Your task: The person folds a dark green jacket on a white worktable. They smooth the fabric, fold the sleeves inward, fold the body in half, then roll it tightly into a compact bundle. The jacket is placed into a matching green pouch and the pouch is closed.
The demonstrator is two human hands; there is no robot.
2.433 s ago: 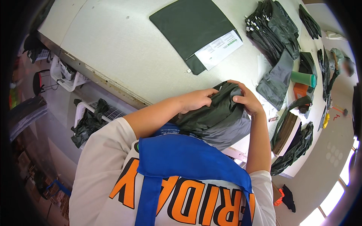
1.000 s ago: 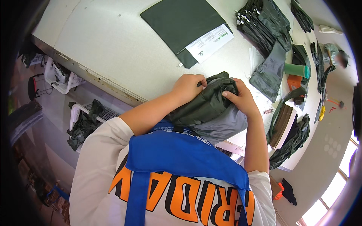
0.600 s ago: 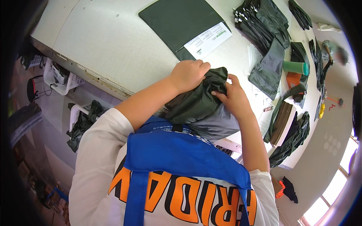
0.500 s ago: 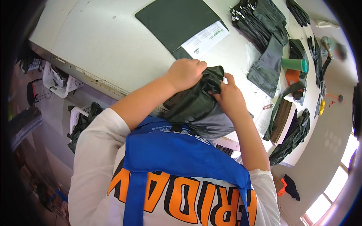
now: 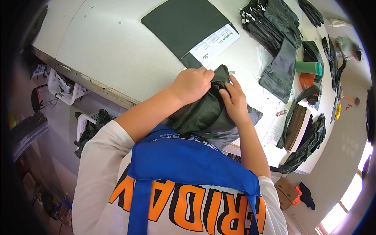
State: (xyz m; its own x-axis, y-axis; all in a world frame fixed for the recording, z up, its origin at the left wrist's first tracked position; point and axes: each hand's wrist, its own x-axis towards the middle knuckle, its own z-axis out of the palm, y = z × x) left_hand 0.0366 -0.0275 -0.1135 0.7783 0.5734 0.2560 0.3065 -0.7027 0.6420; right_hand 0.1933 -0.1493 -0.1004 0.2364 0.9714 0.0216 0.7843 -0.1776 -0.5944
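A bunched piece of shiny dark green cloth (image 5: 203, 111) lies over the near table edge, against my blue apron. My left hand (image 5: 194, 83) is closed on the cloth's upper fold, its fingers curled and pressed together. Across from it, my right hand (image 5: 236, 103) grips the cloth's other side, thumb towards me and some fingers hidden by the fabric. A small white tag (image 5: 232, 72) shows at the cloth's edge by the right fingertips. Just beyond my hands lies a flat dark green folded piece (image 5: 184, 29) with a white printed sheet (image 5: 214, 45) on it.
On the white table (image 5: 102, 43), stacked dark pieces (image 5: 280, 76) with white tags lie at the far right. Near them are a green cylinder (image 5: 308, 68), an orange object (image 5: 307, 82) and a brown stack (image 5: 296, 129). White baskets (image 5: 64, 92) stand below the table at left.
The cloth's top fold has been turned up into a raised point between my hands, and the small tag now shows. My right hand has shifted slightly down and left, its fingers straighter.
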